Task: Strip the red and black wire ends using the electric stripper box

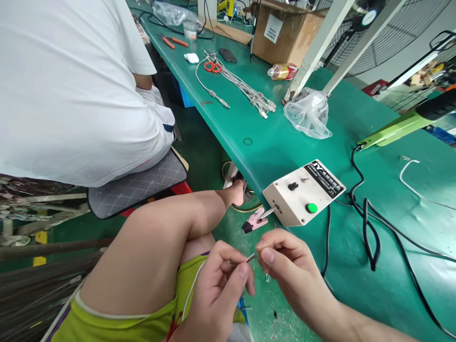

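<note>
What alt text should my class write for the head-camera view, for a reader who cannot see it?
A person's left hand pinches a thin cable near its end, the right hand close beside it. Just beyond, a white box with a green button and a pink clip stands on a green table; someone in a white shirt sits at the picture's left.

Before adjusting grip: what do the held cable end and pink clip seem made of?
Cable end in the left hand: perhaps plastic-sheathed, judging by its pale outside; finish unclear. Pink clip: probably plastic or coated metal, dull, from its even color.
</note>
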`<state>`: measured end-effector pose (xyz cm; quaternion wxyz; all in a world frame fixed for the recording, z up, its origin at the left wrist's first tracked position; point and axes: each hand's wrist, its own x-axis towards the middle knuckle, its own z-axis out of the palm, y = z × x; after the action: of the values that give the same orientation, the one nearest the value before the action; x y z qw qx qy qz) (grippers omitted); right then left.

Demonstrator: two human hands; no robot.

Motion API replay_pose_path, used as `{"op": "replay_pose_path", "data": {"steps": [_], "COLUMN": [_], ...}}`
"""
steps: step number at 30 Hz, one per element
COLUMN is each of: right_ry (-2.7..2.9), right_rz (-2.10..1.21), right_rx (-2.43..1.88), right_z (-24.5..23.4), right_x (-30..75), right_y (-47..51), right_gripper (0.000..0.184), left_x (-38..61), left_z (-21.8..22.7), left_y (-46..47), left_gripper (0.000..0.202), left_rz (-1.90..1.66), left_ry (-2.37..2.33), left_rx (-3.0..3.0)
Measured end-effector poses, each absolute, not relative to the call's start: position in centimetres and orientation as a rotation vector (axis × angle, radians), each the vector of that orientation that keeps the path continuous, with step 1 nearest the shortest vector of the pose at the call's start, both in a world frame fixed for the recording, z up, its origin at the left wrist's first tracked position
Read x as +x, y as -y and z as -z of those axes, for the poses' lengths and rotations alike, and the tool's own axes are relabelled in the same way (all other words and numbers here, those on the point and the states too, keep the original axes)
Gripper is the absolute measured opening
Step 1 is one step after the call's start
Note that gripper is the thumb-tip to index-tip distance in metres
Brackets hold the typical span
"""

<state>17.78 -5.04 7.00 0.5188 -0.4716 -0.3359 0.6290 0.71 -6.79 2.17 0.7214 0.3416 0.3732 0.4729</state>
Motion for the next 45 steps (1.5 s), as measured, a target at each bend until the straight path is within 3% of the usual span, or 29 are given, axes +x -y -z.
{"op": "replay_pose_path", "data": {"steps": [10,19,27,36,39,45], "right_ry": [0.801,0.672,0.475,0.727,0.823,0.801], "right_rz": [-1.795,-1.826,-1.835,-1.838,-1.829,-1.621], "right_rx": [-1.055,-1.112,-1.033,-0.924,-0.927,-1.126], "right_z": [-7.3,-7.5,-7.1,-7.1,-7.3,-6.8], "right_x": [17.0,17.3,17.2,17.5,17.6,18.0], "right_y": [4.7,5.0,5.7,4.6,4.6,5.5], "right_gripper": [0.019,0.039,0.048,0.037,0.018,0.041], "left_x": [1.0,1.3,1.3,1.3,1.5,1.2], "left_z": [-1.5,-1.3,-1.4,-1.5,-1.3,-2.5], "left_y": [7.8,7.4,7.4,7.9,7.7,6.7], "left_gripper": [0.04,0.039,0.041,0.037,0.037,0.04], "left_rz": [-0.958,-0.859,-0.846,-0.971,-1.001,-0.872], "left_ry": [-0.752,-0.456,-0.517,-0.651,-0.615,-0.656], "left_rx": [0.649,0.654,0.661,0.637,0.628,0.838]}}
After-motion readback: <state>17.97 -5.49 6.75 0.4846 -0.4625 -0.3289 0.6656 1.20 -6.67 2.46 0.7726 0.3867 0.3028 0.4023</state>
